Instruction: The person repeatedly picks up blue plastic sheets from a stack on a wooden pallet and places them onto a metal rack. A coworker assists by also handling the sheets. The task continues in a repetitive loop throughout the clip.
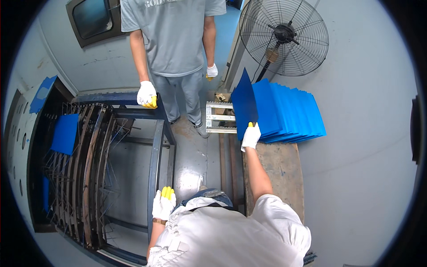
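Note:
My right hand point(251, 136), in a white glove with yellow fingertips, grips the lower edge of a dark blue sheet point(243, 107). The sheet stands upright at the near left end of a row of leaning blue sheets point(291, 111). In the same kind of glove, my left hand point(163, 205) is beside the dark metal frame, with its fingers stretched out and nothing seen in it. Whether it touches the frame, I cannot tell.
A worn bench point(278, 173) bears the blue sheets, with a slotted light metal rack point(220, 117) at its left. A fan point(283, 35) stands behind. At left is a wire rack point(89, 173) holding a blue sheet point(65, 133). A gloved co-worker point(171, 44) stands across, one hand near the frame point(155, 151).

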Available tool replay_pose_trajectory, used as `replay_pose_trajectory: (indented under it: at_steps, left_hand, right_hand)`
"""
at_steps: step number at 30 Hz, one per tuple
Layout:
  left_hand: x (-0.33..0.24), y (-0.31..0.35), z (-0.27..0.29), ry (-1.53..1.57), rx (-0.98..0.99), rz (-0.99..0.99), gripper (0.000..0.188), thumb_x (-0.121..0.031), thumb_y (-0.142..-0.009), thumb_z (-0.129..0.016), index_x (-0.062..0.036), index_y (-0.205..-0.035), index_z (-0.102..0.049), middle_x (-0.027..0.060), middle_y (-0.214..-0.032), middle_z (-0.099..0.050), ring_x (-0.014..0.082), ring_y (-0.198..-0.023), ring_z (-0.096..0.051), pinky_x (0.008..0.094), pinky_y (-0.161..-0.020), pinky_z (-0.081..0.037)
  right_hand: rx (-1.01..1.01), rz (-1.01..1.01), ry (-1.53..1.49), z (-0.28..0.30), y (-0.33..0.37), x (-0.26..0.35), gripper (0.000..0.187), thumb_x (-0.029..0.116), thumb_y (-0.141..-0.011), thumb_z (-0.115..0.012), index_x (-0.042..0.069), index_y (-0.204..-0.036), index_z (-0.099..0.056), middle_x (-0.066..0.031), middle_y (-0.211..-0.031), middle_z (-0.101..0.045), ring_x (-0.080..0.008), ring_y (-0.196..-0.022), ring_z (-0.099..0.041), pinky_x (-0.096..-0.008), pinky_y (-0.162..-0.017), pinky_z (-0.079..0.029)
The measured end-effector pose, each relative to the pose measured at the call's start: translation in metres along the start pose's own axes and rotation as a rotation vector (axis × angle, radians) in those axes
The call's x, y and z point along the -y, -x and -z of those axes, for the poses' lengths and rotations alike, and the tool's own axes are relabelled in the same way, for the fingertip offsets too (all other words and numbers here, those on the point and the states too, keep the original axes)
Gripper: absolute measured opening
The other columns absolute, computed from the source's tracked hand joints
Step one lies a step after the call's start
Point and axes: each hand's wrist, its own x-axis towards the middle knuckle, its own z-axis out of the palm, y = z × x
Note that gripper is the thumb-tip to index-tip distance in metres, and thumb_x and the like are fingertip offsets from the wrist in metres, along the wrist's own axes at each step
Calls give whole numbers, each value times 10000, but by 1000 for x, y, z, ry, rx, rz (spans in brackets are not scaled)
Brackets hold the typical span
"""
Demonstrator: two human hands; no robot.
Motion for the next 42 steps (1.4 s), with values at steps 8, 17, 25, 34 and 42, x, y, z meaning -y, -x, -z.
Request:
replay_pose_trajectory:
  at_steps: [8,17,25,34,42]
  left_hand:
    - [1,-1,5,-8,10,4,326,-276,-841,-456,-49,-1076,-451,92,-1078,-482,228,-977,-462,349,-804,-416]
    - [0,-2,8,0,3,19,329,-270,-844,-447,-48,-1087,-445,88,-1080,-482,227,-973,-465,351,-802,-414]
    - [-5,-2,19,27,11,30,314,-262,-845,-444,-43,-1070,-454,88,-1082,-482,233,-967,-467,358,-789,-419]
    - [-8,5,21,85,-26,6,284,-252,-850,-431,-36,-1029,-478,105,-1035,-513,244,-945,-479,367,-788,-421]
    - [-17,-11,52,118,142,37,294,-235,-857,-401,-17,-1040,-470,135,-1065,-500,275,-991,-465,394,-818,-401]
  right_hand:
    - [30,44,55,-6,-1,-30,369,30,-771,-404,-26,-1134,-436,-60,-824,-567,-126,-598,-459,-246,-534,-396]
    - [66,-276,-35,-11,-12,-68,195,147,-775,-549,-19,-877,-544,-74,-696,-570,-153,-543,-464,-277,-507,-400]
    - [229,-404,-29,5,-12,-48,193,184,-791,-540,-7,-764,-547,-59,-585,-496,-149,-477,-458,-350,-440,-454]
    - [250,-577,-271,0,-17,-50,168,118,-815,-471,-24,-878,-535,-103,-715,-514,-205,-570,-521,-408,-478,-501]
    - [467,-313,-18,7,-7,-38,216,269,-739,-599,78,-754,-500,-38,-553,-422,-168,-472,-423,-357,-504,-471]
